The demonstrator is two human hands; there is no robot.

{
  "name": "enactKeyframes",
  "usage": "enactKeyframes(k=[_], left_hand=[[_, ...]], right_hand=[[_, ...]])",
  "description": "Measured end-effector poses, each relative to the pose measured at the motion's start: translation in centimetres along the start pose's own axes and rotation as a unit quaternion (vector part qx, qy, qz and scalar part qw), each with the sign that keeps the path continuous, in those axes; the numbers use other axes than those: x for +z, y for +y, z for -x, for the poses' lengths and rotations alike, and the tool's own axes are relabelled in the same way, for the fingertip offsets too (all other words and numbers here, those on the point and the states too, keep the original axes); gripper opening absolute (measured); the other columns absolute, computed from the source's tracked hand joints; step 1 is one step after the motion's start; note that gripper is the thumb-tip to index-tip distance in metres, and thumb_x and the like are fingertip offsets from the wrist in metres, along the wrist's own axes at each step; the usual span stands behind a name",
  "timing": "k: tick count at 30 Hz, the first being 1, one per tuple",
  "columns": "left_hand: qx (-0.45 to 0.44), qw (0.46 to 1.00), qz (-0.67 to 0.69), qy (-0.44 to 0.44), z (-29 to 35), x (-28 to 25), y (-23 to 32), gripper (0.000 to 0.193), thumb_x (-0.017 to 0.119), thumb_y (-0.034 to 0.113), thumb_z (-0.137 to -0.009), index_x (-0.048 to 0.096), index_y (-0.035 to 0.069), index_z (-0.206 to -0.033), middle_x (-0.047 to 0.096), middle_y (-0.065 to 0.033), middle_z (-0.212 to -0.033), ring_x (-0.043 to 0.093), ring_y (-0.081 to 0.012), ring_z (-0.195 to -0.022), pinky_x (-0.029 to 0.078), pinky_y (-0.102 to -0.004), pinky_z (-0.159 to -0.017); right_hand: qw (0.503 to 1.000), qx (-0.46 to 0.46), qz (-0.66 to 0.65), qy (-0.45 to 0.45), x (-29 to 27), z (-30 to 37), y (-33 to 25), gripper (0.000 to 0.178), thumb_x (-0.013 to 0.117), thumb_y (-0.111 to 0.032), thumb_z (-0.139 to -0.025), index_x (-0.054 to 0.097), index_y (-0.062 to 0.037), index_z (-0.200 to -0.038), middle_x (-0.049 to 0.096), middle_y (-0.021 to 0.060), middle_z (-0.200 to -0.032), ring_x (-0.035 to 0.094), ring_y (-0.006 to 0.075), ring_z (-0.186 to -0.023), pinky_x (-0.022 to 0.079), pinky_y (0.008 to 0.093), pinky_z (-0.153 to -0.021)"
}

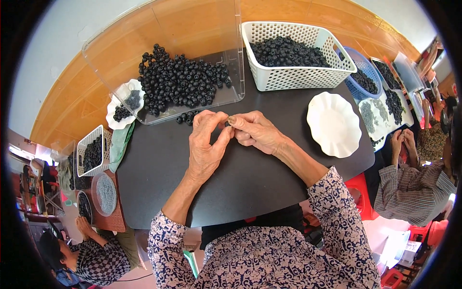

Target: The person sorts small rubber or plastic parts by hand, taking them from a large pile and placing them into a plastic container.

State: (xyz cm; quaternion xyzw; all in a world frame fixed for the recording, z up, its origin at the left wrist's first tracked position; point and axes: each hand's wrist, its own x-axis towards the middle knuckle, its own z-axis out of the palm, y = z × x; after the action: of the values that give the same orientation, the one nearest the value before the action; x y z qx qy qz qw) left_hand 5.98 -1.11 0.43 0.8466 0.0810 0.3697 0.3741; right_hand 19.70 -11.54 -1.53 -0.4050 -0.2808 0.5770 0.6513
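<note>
Currently, left hand and right hand meet tip to tip; anything pinched: cannot tell. Ahead, heaped black beads seemingly await handling; rightward, white dish unfilled.

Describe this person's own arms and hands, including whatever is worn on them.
The navy fabric left sleeve and matching right sleeve carry a dense, pale beige floral print. Both end short of the wrists, leaving the lower forearms bare. The bare left hand and bare right hand show no gloves, and no watch or ring is visible.
</note>
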Motion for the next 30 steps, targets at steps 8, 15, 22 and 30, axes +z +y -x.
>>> enactKeyframes(k=[8,15,22,30], left_hand=[[-0.002,0.999,-0.040,-0.005,0.3,0.1,-0.1,0.024,0.069,0.000,-0.076,0.062,-0.001,-0.098,0.056,-0.0092,-0.088,0.052,-0.0264,-0.093,0.045,-0.0369,-0.080],[0.078,0.991,-0.103,-0.019,0.2,0.0,-1.0,0.026,0.069,0.000,-0.075,0.063,-0.001,-0.100,0.057,-0.0100,-0.090,0.052,-0.0289,-0.095,0.046,-0.0392,-0.083],[0.051,0.992,-0.098,-0.063,-1.2,-2.7,-0.8,0.023,0.070,0.004,-0.075,0.063,0.001,-0.097,0.060,-0.0099,-0.087,0.055,-0.0270,-0.091,0.046,-0.0385,-0.082],[-0.054,0.979,-0.183,-0.074,-0.7,-5.1,-2.5,0.017,0.068,0.006,-0.078,0.065,0.001,-0.093,0.060,-0.0110,-0.078,0.056,-0.0273,-0.078,0.045,-0.0374,-0.077]], right_hand=[[0.999,-0.005,0.010,0.032,0.4,0.0,0.3,0.039,0.064,-0.038,-0.091,0.063,-0.0002,-0.080,0.048,-0.0033,-0.065,0.030,0.0021,-0.050,0.021,0.0202,-0.042],[0.996,-0.024,0.089,0.016,0.0,-0.1,0.1,0.038,0.065,-0.034,-0.091,0.063,0.0002,-0.076,0.044,-0.0043,-0.061,0.030,0.0018,-0.049,0.019,0.0208,-0.040],[0.993,-0.009,0.114,0.013,-0.1,0.0,0.0,0.033,0.062,-0.030,-0.094,0.065,0.0026,-0.090,0.048,-0.0019,-0.068,0.031,0.0015,-0.050,0.022,0.0194,-0.041],[0.993,-0.078,0.064,0.064,-0.3,0.2,-0.5,0.030,0.059,-0.025,-0.095,0.064,0.0043,-0.095,0.048,-0.0009,-0.071,0.029,0.0009,-0.048,0.024,0.0172,-0.042]])
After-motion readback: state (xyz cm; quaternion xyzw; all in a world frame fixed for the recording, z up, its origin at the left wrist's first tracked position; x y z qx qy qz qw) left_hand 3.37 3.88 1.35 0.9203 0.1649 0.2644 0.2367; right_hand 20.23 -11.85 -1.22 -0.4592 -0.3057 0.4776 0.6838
